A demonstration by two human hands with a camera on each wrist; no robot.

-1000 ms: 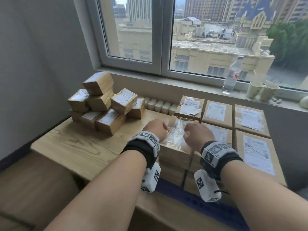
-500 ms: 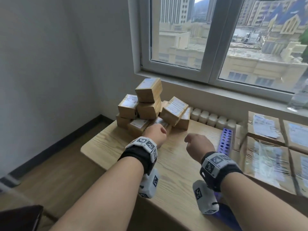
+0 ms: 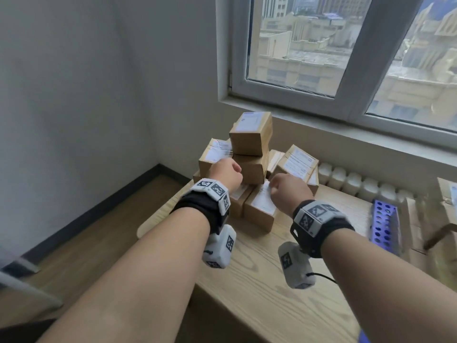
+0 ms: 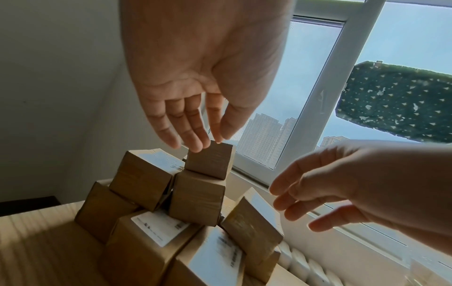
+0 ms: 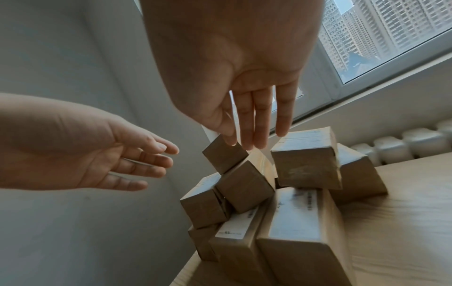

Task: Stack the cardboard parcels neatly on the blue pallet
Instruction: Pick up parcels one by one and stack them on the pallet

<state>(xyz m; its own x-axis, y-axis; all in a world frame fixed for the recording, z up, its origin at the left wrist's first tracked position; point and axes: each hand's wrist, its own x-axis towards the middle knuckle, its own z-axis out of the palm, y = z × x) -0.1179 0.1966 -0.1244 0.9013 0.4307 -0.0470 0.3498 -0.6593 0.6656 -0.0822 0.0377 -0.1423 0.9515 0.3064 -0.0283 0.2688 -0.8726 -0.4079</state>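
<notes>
While both hands, left hand point(image 3: 223, 173) and right hand point(image 3: 290, 191), hung open & empty, the parcel heap point(image 3: 249, 169) sat unmoved at 12 o'clock. Blue pallet point(image 3: 384, 222) at 3 o'clock already held some boxes; approx. ten left.

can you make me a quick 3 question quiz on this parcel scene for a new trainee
1. True or false: the left hand is already gripping a parcel.
2. Which parcel sits highest in the heap of small parcels? A) the top parcel with a label on its upper face B) the tilted parcel on the right
3. Fill in: the heap rests on a ______ table.

Key: 1 false, both it and the right hand reach with straight fingers, holding nothing. 2 A. 3 wooden.
</notes>
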